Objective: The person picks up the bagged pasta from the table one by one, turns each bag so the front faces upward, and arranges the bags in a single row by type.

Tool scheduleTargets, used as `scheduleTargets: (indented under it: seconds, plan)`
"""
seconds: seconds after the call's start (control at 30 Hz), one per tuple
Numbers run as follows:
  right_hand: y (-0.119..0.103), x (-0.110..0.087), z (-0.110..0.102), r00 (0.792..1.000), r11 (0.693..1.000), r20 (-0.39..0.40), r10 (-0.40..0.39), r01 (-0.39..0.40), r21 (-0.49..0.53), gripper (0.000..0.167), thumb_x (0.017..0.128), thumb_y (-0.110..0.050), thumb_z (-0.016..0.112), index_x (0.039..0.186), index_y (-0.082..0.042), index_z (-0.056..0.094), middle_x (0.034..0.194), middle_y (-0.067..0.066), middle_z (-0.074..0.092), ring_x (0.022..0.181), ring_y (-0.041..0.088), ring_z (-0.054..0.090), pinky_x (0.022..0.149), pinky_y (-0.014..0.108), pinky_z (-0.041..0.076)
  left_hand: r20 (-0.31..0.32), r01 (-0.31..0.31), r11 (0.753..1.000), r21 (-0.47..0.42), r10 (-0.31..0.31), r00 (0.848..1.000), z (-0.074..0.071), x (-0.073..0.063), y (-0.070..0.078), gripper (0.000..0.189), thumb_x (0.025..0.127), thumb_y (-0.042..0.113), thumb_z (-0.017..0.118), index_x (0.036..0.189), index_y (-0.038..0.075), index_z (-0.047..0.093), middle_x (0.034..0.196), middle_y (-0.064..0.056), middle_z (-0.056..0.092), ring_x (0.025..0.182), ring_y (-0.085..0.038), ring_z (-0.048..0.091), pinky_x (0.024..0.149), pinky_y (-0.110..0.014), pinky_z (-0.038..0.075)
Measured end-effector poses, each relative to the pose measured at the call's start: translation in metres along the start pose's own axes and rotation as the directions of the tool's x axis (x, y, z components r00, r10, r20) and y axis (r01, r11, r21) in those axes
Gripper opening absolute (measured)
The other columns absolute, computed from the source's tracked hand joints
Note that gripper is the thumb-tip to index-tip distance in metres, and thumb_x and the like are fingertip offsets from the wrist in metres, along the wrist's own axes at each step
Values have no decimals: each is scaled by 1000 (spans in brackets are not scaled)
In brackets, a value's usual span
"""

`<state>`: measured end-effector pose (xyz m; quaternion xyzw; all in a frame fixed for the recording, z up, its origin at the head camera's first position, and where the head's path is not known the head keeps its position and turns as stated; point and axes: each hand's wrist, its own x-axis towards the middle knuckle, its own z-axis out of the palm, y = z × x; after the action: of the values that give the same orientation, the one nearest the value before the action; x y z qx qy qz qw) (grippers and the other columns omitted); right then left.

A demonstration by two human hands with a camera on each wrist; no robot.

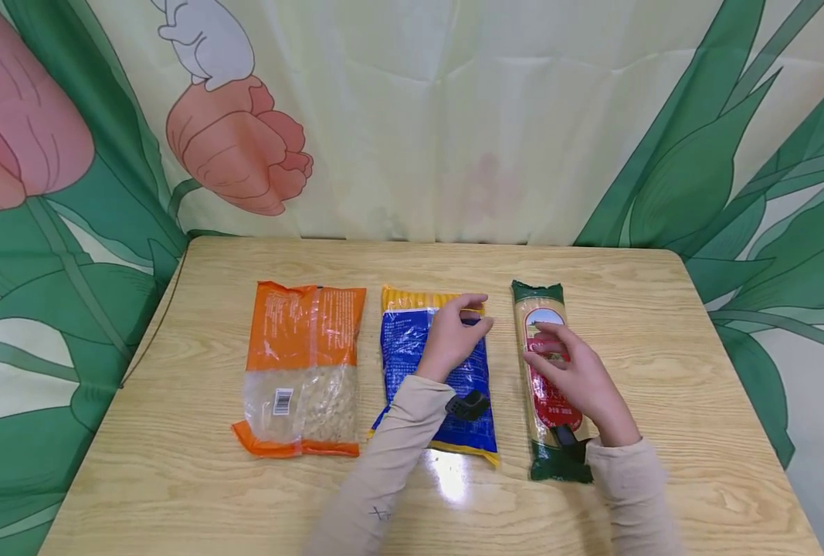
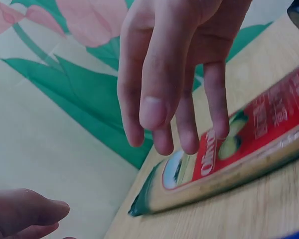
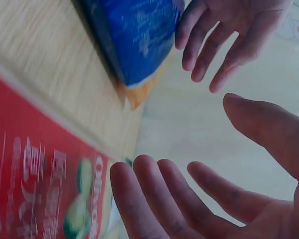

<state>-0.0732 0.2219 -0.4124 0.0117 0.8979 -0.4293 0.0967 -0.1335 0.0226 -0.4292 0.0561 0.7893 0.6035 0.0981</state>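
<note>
Three packages lie flat on a wooden table. My left hand (image 1: 453, 332) is over the blue-and-yellow bag (image 1: 401, 347), fingers loosely bent and holding nothing. To its right, my right hand (image 1: 581, 382) hovers over a long, narrow pack (image 1: 540, 409) with a red label and green ends, which looks like a noodle pack. In the left wrist view, the fingers of that right hand (image 2: 174, 74) hang above the pack (image 2: 259, 124), apparently not gripping it. The right wrist view has the left hand (image 3: 234, 35) beside the blue bag (image 3: 139, 40).
An orange bag (image 1: 303, 328) with a see-through lower half and pale contents lies on the left. The table (image 1: 175, 463) backs onto a hanging curtain (image 1: 418, 154) printed with flowers and leaves. Dark wrist straps (image 1: 467, 405) are on both wrists.
</note>
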Motion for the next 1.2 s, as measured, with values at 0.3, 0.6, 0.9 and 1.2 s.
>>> scheduleTargets:
  seconds: [0.3,0.6,0.9,1.2]
  plan:
    - [-8,3,21,998,998,44,-37,35,44,66,94,-29,69,145,1,39,135,25,54,120,41,57,94,53,54,-53,-18,1000,16,19,998,-37,-4,-5,38,94,13,67,132,7,63,131,-15,62,114,-28,62,94,-42,55]
    - [-4,7,38,996,996,81,-30,23,82,67,94,-24,70,147,1,37,136,24,55,119,38,59,97,53,52,-136,-25,997,75,35,990,-66,-3,-12,36,93,10,68,129,5,64,128,-17,64,112,-30,63,96,-42,54]
    - [-4,10,50,995,996,96,6,-15,92,72,93,-31,71,148,-2,36,136,22,55,120,37,59,99,53,51,-187,-5,992,129,30,982,-81,-1,-23,35,92,8,69,127,2,65,126,-18,64,112,-32,62,95,-42,54]
    - [-5,7,59,991,995,123,56,-65,69,78,90,-35,74,150,-5,34,135,19,56,120,36,59,98,54,50,-272,89,976,199,-32,962,-93,-1,-36,36,89,10,72,124,3,67,135,-19,52,122,-36,51,98,-50,49]
